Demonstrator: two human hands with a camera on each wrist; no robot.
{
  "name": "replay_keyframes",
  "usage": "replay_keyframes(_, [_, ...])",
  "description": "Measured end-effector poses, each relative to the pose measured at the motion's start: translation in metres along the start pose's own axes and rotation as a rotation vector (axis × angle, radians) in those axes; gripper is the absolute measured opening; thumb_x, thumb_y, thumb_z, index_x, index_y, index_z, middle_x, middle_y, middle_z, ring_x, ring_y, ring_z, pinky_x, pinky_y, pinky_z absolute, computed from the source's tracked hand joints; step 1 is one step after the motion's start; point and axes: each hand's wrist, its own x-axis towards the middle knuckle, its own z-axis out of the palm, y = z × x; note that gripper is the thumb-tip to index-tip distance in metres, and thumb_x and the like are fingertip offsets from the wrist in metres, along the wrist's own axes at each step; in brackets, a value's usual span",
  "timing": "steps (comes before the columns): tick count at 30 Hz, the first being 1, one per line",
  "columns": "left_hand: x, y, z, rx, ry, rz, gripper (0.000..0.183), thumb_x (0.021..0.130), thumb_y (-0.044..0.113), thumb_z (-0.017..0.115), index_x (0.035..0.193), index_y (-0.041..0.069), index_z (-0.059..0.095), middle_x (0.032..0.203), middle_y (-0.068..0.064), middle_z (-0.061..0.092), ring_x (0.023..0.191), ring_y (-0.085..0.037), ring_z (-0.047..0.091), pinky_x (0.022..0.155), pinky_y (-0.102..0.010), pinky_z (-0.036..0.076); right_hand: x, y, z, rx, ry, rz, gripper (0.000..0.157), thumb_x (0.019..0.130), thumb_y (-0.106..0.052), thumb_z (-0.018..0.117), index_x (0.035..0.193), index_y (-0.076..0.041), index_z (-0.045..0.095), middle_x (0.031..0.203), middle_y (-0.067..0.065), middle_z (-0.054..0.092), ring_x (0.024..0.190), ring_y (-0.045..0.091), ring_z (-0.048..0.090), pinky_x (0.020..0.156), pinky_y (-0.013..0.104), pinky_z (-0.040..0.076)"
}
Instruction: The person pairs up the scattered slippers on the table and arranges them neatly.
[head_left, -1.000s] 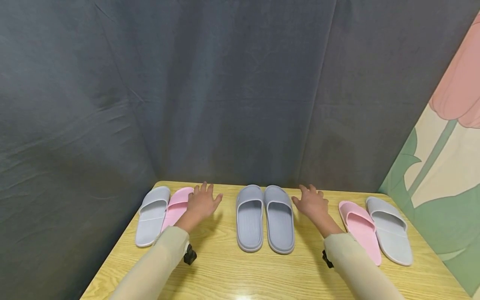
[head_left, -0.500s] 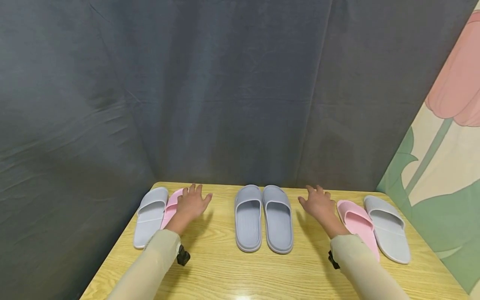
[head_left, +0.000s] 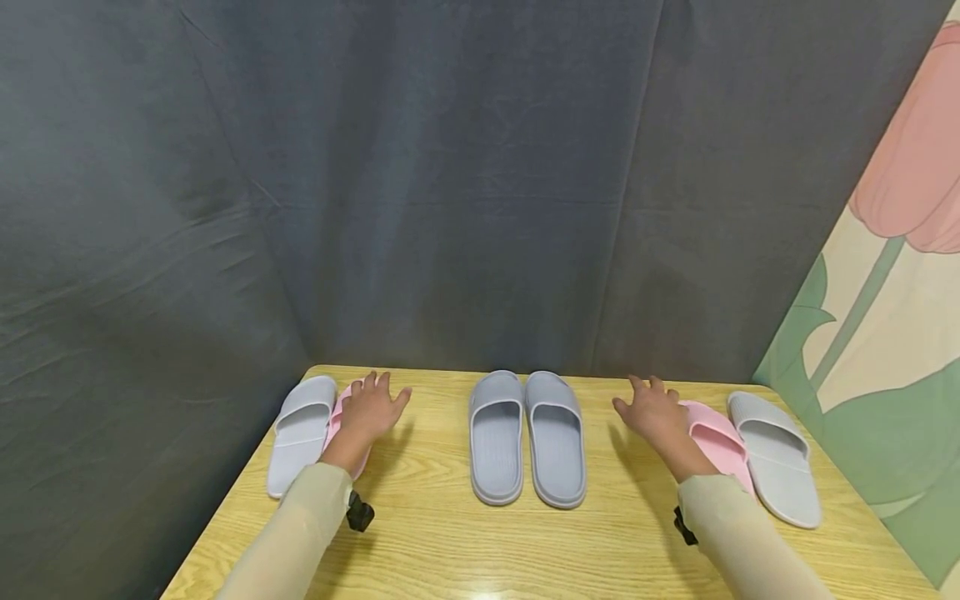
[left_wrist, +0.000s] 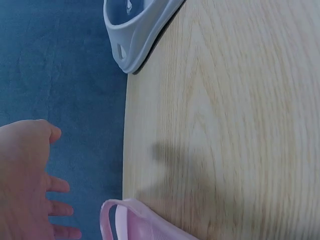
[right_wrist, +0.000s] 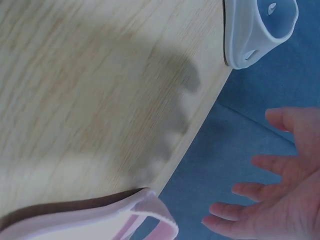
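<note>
My left hand (head_left: 370, 412) hovers over the pink slipper (head_left: 335, 419) on the left, hiding much of it, with fingers spread and nothing held. A light grey slipper (head_left: 294, 446) lies just beyond it. My right hand (head_left: 654, 414) is held above the table, left of the other pink slipper (head_left: 720, 446) and overlapping its edge. Its fingers are spread and hold nothing. Another light grey slipper (head_left: 783, 475) lies to the right. Between the hands, a pair of blue-grey slippers (head_left: 498, 454) stands side by side. Both wrist views show bare palms apart from the pink slippers (left_wrist: 142, 220).
All the slippers lie on a wood-grain table (head_left: 427, 542), toes toward its far edge. A dark grey curtain (head_left: 465, 208) hangs behind and at the left. A flower-patterned panel (head_left: 892, 358) borders the right side.
Both hands have moved apart, the left one leftward over its pink slipper and the right one rightward toward the other. The slippers have not moved.
</note>
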Motion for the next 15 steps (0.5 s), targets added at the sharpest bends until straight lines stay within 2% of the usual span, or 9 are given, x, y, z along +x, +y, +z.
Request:
replay_keyframes(8, [0.000, -0.011, 0.000, 0.023, -0.012, -0.013, 0.076, 0.104, 0.057, 0.036, 0.155, 0.001, 0.033, 0.160, -0.028, 0.028, 0.144, -0.052, 0.025, 0.111, -0.069, 0.026, 0.001, 0.011, 0.001, 0.003, -0.013, 0.018, 0.069, 0.101, -0.041, 0.052, 0.152, 0.002, 0.035, 0.152, 0.039, 0.026, 0.131, 0.067, 0.028, 0.099, 0.077, 0.031])
replay_keyframes(15, [-0.001, -0.018, 0.000, 0.010, 0.007, -0.006, 0.075, 0.103, 0.055, 0.040, 0.153, -0.001, 0.037, 0.157, -0.030, 0.032, 0.142, -0.054, 0.028, 0.111, -0.070, 0.025, 0.000, 0.022, 0.000, 0.013, -0.006, 0.019, 0.070, 0.101, -0.041, 0.052, 0.152, 0.003, 0.035, 0.151, 0.041, 0.025, 0.130, 0.069, 0.027, 0.098, 0.079, 0.031])
